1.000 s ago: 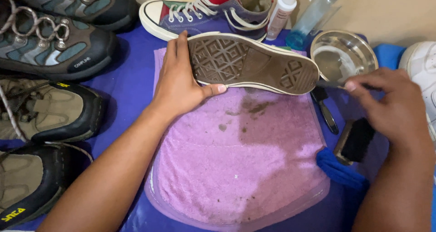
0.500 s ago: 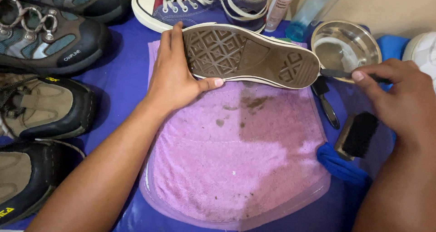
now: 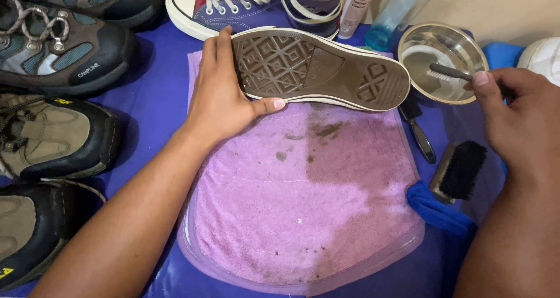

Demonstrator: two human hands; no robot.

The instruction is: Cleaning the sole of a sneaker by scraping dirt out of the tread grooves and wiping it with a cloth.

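Observation:
My left hand grips the toe end of a canvas sneaker tipped on its side, its brown patterned sole facing me, over a stained purple towel. At the right, my right hand holds a small thin-handled brush, whose bristle head dips into a clear round bowl of water just past the sneaker's heel.
The matching blue sneaker stands behind. Several hiking boots line the left edge. A white bottle and a blue-tinted spray bottle stand at the back. A black bristle brush, a dark-handled tool and a blue cloth lie right of the towel.
My right hand has moved the small brush from the sneaker's heel up and right into the bowl of water. My left hand keeps its hold on the sneaker.

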